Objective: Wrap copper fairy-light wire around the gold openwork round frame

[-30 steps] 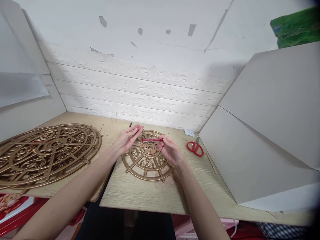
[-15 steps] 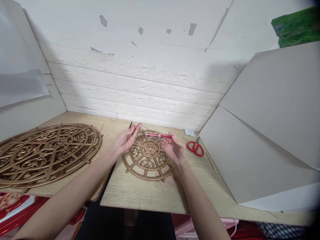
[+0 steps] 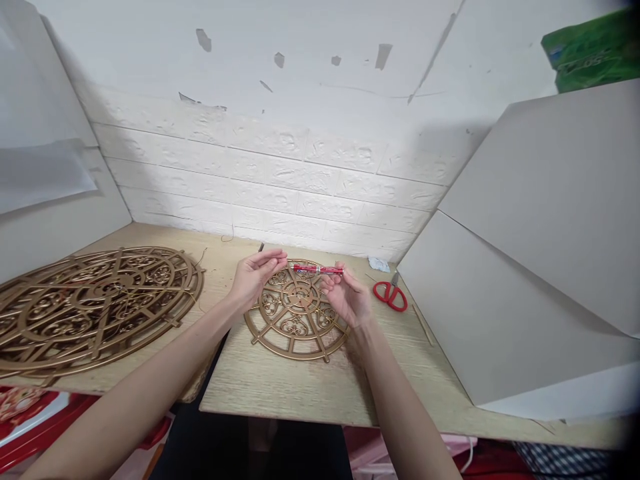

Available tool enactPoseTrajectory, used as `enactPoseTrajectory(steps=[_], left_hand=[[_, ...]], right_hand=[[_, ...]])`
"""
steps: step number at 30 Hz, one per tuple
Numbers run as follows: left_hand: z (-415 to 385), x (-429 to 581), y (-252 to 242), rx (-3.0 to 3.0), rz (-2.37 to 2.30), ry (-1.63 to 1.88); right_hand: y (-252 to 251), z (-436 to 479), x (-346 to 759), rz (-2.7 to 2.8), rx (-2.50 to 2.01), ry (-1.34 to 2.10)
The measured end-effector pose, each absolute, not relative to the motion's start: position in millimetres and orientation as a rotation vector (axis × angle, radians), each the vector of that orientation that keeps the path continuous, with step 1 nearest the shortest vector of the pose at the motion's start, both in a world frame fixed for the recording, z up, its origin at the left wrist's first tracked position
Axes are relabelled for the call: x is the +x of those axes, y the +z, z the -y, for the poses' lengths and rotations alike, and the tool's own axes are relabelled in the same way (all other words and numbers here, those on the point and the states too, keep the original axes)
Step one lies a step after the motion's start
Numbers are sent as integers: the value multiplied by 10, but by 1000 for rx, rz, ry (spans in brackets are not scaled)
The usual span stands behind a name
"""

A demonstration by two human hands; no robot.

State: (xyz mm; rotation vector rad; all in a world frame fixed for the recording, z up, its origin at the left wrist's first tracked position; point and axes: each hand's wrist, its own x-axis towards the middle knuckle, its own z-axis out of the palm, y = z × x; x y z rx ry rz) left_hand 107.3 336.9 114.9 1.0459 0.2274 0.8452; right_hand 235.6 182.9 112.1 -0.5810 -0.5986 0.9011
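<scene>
My right hand [image 3: 349, 295] pinches the right end of a slim red pen-like rod [image 3: 316, 269] with silvery bands, held level above a round gold openwork panel [image 3: 295, 327]. Close to the rod's left tip, the fingers of my left hand [image 3: 255, 275] are pressed together in a pinch. What lies between these fingertips is too small to make out. The panel rests flat on the wooden table, with its upper part partly covered by both hands and the rod.
More gold round panels [image 3: 100, 313] lie stacked at left, with thin cord on top. Red-handled scissors [image 3: 390, 295], a thin stick [image 3: 423, 325] and a crumpled pale wrapper [image 3: 379, 265] lie at right. White boards [image 3: 540, 247] flank the table [image 3: 280, 390]; a brick-patterned wall stands behind.
My left hand has moved right and its fingertips now meet the rod's left end. The thin cord that arched between the hands no longer shows. My right hand and the rod have barely moved.
</scene>
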Motion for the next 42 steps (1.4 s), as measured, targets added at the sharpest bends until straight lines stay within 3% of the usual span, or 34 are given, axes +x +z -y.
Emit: enactPoseTrajectory(steps=[10, 26, 42], left_hand=[[-3310, 1074, 1132, 1257, -143, 831], [-3274, 1083, 1230, 837, -109, 821], [-3295, 1059, 1203, 1091, -179, 830]], right_hand=[[1115, -1830, 2364, 563, -550, 914], [1117, -1828, 2331, 539, -494, 980], [1115, -1823, 2331, 522, -442, 966]])
